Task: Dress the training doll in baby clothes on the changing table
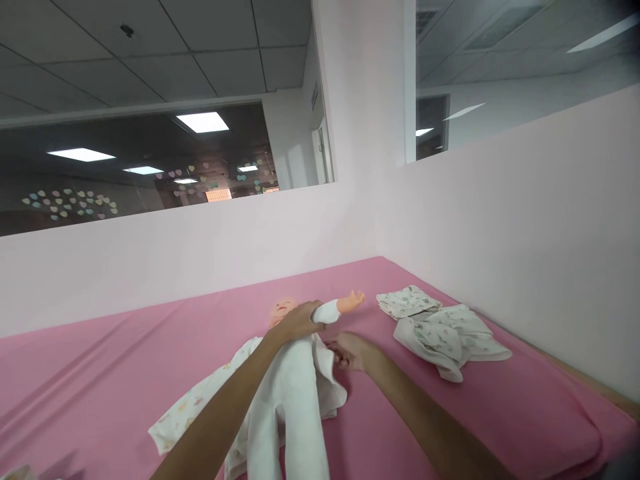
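A baby doll [283, 311] lies on its back on the pink sheet [125, 360], dressed in a white one-piece garment [287, 400]. Its bare hand sticks out of the white sleeve [327, 311] and points right. My left hand [299, 320] is closed around the doll's upper arm at the shoulder. My right hand [350, 351] pinches the edge of the white garment beside the doll's body. A patterned cloth [193, 408] lies spread under the doll.
A heap of patterned baby clothes [440, 330] lies to the right on the sheet. Pale pink partition walls [500, 220] close off the back and right sides. The bed's right edge [595, 427] runs down towards me.
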Demonstrator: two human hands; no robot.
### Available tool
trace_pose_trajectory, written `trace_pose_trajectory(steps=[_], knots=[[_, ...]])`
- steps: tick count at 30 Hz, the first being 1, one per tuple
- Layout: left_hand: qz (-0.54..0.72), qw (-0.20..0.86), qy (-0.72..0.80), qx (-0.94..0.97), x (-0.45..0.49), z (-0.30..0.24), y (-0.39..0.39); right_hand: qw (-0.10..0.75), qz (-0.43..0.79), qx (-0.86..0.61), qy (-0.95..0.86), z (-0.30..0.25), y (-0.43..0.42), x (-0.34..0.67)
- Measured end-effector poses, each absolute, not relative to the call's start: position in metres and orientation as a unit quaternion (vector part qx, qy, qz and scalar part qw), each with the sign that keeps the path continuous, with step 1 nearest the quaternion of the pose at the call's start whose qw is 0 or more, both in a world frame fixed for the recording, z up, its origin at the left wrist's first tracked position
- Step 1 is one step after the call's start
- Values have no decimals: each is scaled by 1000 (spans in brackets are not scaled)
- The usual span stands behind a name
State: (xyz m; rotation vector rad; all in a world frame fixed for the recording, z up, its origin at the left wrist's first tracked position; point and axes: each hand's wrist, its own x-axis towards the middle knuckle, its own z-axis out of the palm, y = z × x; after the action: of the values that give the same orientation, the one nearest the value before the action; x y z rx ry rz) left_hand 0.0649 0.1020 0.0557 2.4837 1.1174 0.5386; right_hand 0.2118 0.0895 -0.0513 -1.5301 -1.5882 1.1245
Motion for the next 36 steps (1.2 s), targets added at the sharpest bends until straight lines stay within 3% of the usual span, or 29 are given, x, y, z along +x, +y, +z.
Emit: trace_pose_trajectory(steps=[4, 21, 31, 36], knots=[[189, 187, 394, 879, 67, 53, 102, 262, 452, -572, -632, -61, 77, 209], [179, 167, 393, 886, 67, 49, 107, 234, 203, -585, -749, -53, 57, 183], [157, 158, 403, 888, 66, 51, 107, 298, 267, -532, -747, -59, 63, 187], [151, 160, 409, 886, 60, 58, 104, 313, 198, -572, -732, -60, 73, 221]])
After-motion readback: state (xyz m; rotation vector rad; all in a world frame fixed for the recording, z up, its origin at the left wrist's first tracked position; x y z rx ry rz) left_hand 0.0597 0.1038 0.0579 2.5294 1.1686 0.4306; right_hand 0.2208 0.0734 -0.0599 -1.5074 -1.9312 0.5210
